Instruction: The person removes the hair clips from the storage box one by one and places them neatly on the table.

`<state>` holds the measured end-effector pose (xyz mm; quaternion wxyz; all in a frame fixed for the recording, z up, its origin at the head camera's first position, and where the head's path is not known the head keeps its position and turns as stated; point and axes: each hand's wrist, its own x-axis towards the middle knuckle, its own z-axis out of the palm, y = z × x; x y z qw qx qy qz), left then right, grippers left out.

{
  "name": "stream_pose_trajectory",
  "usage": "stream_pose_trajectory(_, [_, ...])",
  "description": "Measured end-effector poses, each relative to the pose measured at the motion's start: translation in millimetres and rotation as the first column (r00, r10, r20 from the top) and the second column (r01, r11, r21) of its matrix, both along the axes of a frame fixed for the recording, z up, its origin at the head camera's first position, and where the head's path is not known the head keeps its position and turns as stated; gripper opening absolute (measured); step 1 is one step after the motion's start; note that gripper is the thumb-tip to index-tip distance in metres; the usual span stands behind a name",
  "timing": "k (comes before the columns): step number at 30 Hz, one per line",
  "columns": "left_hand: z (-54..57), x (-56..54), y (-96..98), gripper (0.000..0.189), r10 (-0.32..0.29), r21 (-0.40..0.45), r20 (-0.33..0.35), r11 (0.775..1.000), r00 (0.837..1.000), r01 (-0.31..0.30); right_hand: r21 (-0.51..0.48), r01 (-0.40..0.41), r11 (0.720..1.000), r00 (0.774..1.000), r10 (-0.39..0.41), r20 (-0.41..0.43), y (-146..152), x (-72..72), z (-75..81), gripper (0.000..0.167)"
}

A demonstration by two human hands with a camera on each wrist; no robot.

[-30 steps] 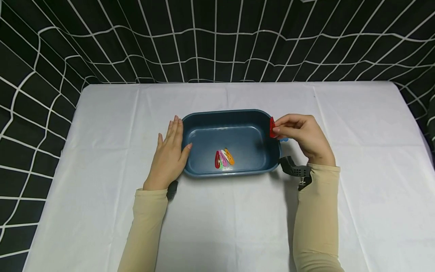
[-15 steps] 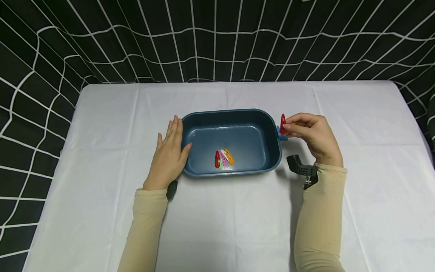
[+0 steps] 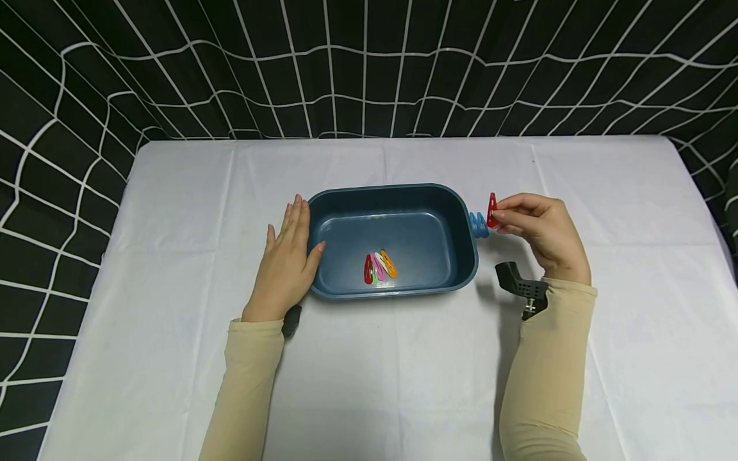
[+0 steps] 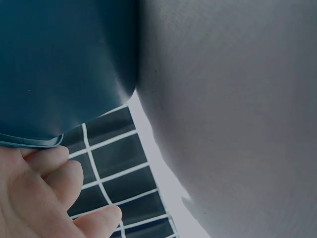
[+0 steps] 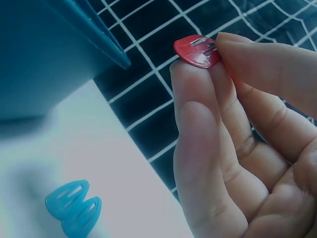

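Observation:
In the head view my right hand (image 3: 544,234) pinches a red snap hair clip (image 3: 492,210), held up to the right of a dark blue plastic basin (image 3: 429,253). Thumb and fingertips also grip that red hair clip (image 5: 194,51) in the right wrist view. Below them, two blue snap hair clips (image 5: 74,206) lie side by side on the white cloth, just outside the basin's right end. My left hand (image 3: 285,272) rests against the basin's left end, fingers straight and thumb over the rim. Several hair clips (image 3: 380,267), red, pink, green, white and orange, lie inside the basin.
A white cloth (image 3: 357,371) covers the table. Black curtains with a white grid (image 3: 369,77) hang behind the table and along its left side. A black wrist mount (image 3: 521,285) projects from my right wrist near the basin.
My right hand has moved to the right with the red hair clip, from the basin's right rim to outside it, uncovering the blue hair clips. The left hand and basin have stayed put.

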<state>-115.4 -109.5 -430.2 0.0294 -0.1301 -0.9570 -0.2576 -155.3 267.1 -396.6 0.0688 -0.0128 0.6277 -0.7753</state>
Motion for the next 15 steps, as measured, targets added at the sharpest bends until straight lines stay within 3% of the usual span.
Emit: stream_pose_trajectory(15, [0.7,-0.2,0.5,0.067,0.005,-0.001,0.012,1.000,1.000,-0.005,0.010,0.038,0.999,0.997,-0.038,0.064,14,-1.0,-12.8,0.017])
